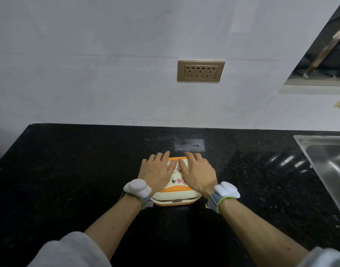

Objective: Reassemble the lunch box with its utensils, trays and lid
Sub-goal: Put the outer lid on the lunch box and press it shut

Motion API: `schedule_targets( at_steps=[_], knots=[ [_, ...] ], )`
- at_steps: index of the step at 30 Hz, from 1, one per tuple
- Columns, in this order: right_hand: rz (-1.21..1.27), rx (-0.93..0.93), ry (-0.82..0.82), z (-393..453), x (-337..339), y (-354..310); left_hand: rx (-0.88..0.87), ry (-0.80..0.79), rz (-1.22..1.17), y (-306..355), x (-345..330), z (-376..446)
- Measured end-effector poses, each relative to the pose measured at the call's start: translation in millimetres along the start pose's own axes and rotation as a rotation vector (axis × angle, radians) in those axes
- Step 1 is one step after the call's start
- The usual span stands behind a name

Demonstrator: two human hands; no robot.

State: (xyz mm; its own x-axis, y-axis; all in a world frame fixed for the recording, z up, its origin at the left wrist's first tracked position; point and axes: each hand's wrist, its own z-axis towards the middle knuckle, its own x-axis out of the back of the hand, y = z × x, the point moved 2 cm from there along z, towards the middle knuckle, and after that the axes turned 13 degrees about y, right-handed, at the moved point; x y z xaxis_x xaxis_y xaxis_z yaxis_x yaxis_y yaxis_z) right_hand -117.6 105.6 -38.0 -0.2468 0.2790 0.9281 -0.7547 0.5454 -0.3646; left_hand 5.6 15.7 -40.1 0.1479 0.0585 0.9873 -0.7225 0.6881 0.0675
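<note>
Both hands, left hand point(157, 170) and right hand point(198, 171), flat with fingers extended, gripping nothing, pressed side by side atop the lunch box lid point(177, 179), equally near, box directly beneath on the counter point(69, 170).

Lunch box point(176, 197): cream and orange, rounded corners, cartoon stickers on lid point(177, 180). Lid on, sitting flat. Stands upright on black table, near front-centre.

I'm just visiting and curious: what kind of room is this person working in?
Most likely a home kitchen: a black stone countertop against a white wall, a steel sink at the right, and a wall socket panel above a lunch box.
</note>
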Motion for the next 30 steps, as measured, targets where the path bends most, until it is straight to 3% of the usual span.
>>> schedule_targets(
  at_steps=[6,10,17,22,30],
  knots=[
    [0.081,-0.107,0.013,2,-2,4,0.045,-0.026,-0.051,-5,-7,1],
    [0.087,-0.234,0.013,-1,-4,3,0.443,-0.129,-0.206,-19,-14,0],
    [0.217,-0.624,-0.084,6,-4,17,0.891,-0.284,-0.419,-21,-6,10],
    [0.245,-0.781,-0.096,8,-8,22,0.890,-0.363,-0.441,-22,-1,12],
    [0.278,-0.829,-0.118,11,-14,25,0.862,-0.390,-0.502,-22,-3,14]
  ],
)
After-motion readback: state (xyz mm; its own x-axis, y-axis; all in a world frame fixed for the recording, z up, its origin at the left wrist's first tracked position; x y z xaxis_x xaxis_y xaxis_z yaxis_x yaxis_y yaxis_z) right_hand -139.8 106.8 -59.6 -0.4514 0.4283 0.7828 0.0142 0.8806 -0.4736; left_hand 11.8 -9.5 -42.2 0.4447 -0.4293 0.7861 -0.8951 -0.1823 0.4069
